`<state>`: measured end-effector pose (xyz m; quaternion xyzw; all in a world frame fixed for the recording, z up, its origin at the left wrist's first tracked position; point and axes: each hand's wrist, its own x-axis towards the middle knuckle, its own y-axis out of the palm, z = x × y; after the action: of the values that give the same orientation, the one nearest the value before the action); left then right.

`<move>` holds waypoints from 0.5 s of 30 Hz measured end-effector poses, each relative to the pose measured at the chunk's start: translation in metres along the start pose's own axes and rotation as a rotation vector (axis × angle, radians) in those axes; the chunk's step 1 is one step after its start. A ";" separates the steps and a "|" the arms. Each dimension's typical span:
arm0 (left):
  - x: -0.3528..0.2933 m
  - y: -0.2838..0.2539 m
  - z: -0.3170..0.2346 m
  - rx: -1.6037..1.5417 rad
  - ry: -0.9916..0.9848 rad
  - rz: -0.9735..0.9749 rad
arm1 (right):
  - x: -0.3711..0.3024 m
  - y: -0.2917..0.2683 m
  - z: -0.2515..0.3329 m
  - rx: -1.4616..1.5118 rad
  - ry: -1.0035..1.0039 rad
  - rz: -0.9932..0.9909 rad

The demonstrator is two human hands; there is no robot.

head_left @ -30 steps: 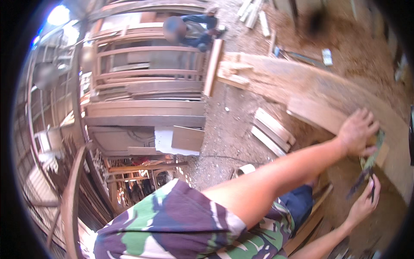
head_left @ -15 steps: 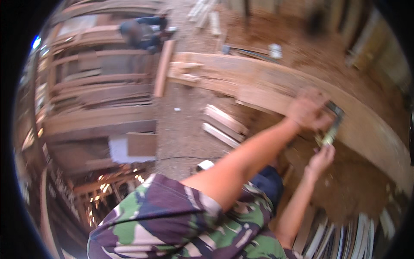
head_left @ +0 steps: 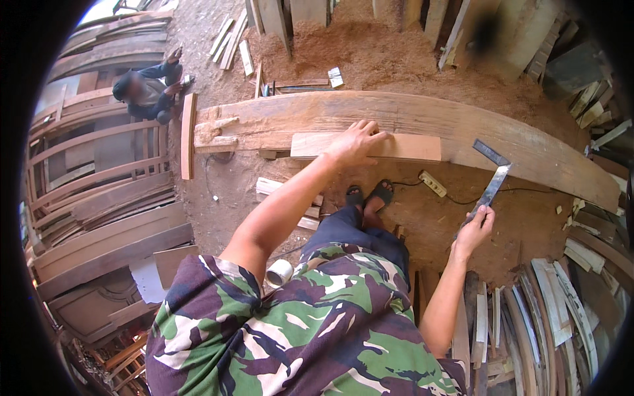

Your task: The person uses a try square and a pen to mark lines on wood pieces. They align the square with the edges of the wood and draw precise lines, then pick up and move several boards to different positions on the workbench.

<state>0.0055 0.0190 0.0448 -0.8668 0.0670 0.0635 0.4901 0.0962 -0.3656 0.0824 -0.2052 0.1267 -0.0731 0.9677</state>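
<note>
Right of centre, the right hand (head_left: 477,226) grips the square (head_left: 493,187), short board (head_left: 415,146) lying crosswise up-left beneath the loosely spread left hand (head_left: 356,142).

The left hand (head_left: 356,142) hides the middle of the board (head_left: 414,148); the wood under its palm cannot be seen. The right hand (head_left: 475,228) covers a stretch of the square (head_left: 494,185). The shirt (head_left: 304,323) runs off the lower edge and conceals the top of the trousers (head_left: 356,230). The co-worker's face (head_left: 135,88) is blurred, and the object (head_left: 187,80) in one hand is too small to identify. A dark, blurred patch (head_left: 484,34) masks part of the leaning boards (head_left: 528,36). The lower edge cuts off the offcuts (head_left: 558,310); the dark rim swallows the panels' (head_left: 115,234) left ends.
</note>
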 end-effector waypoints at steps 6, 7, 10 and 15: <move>-0.007 -0.015 -0.002 -0.099 0.004 0.027 | -0.012 -0.007 -0.007 0.064 -0.043 0.051; -0.006 -0.009 0.005 -0.064 0.000 -0.050 | -0.013 -0.005 -0.004 0.062 -0.047 0.062; -0.001 -0.004 0.020 -0.026 -0.079 -0.101 | -0.022 0.004 0.005 0.059 -0.070 0.095; 0.017 0.019 0.032 0.047 -0.084 -0.125 | -0.020 0.003 -0.022 0.005 -0.173 0.099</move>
<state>0.0173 0.0363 0.0095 -0.8540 -0.0064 0.0675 0.5158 0.0708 -0.3676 0.0660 -0.2016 0.0526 -0.0078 0.9780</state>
